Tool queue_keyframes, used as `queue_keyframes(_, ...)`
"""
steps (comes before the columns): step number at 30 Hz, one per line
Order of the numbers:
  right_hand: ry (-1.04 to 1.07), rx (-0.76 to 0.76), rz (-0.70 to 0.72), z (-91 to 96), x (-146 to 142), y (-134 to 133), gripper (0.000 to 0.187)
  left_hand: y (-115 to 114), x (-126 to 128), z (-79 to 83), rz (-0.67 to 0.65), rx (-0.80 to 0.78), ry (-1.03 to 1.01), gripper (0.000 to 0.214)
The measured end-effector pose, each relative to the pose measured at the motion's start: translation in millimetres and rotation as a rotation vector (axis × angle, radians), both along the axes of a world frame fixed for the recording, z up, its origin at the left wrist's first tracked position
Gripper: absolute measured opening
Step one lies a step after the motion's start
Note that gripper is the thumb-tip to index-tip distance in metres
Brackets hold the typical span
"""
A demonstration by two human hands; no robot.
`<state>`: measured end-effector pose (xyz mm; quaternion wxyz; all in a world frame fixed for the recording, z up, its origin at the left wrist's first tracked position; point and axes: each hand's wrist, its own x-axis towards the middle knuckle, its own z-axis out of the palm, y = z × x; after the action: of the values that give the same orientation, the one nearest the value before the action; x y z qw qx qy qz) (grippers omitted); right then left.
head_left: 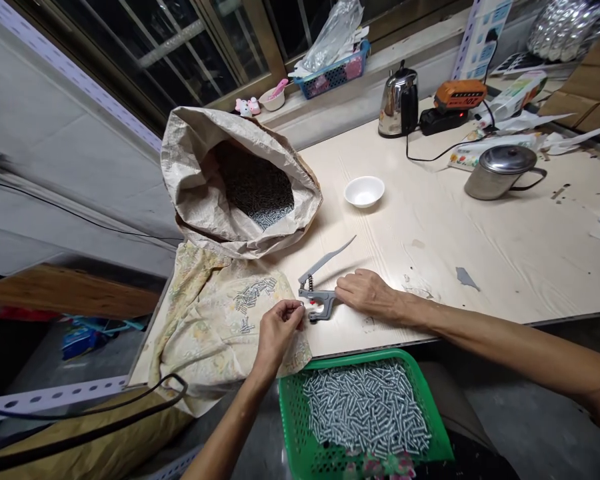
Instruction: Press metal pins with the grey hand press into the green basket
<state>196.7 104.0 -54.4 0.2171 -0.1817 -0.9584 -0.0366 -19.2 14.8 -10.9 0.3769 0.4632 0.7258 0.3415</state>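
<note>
My right hand (pixel 365 293) is closed round the fixed handle of grey snap-fastener pliers (pixel 325 303). Their upper lever is raised, with a spring at the pivot and a small red spot in the jaw. Just left of that jaw, my left hand (pixel 279 327) pinches thumb and forefinger together; a tiny bright bit shows at the tips, too small to name. Beside it, small silver metal pieces (pixel 255 293) lie in a loose pile on a patterned cloth (pixel 200 333). Below both hands sits a green basket (pixel 287 427) full of silver screw-like pieces (pixel 370 410).
Behind the cloth stands a big open sack (pixel 195 167) with many small metal pieces inside. A white bowl (pixel 364 192), a metal mug (pixel 500 175), a kettle (pixel 399 103) and an orange battery on a charger (pixel 453 103) are on the table (pixel 430 227).
</note>
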Motion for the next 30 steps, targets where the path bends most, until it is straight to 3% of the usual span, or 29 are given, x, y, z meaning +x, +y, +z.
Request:
queue_keyframes(12, 0.152, 0.169, 0.020, 4.1, 1, 0, 0.031, 2, 6, -5.1, 0.038, -0.044, 0.007, 0.037)
queue_keyframes(17, 0.126, 0.131, 0.011, 2.1, 0, -1, 0.029, 6, 1, -7.5, -0.016, -0.088, 0.082, 0.035)
queue_keyframes(24, -0.047, -0.061, -0.010, -2.2, -1, -1, 0.029, 19, -2, 4.5, -0.047, -0.429, -0.179, 0.036)
queue_keyframes(30, -0.181, -0.207, -0.041, -0.7, -2, -2, 0.018, 25, 1, 11.1, -0.076, -0.680, -0.181, 0.030)
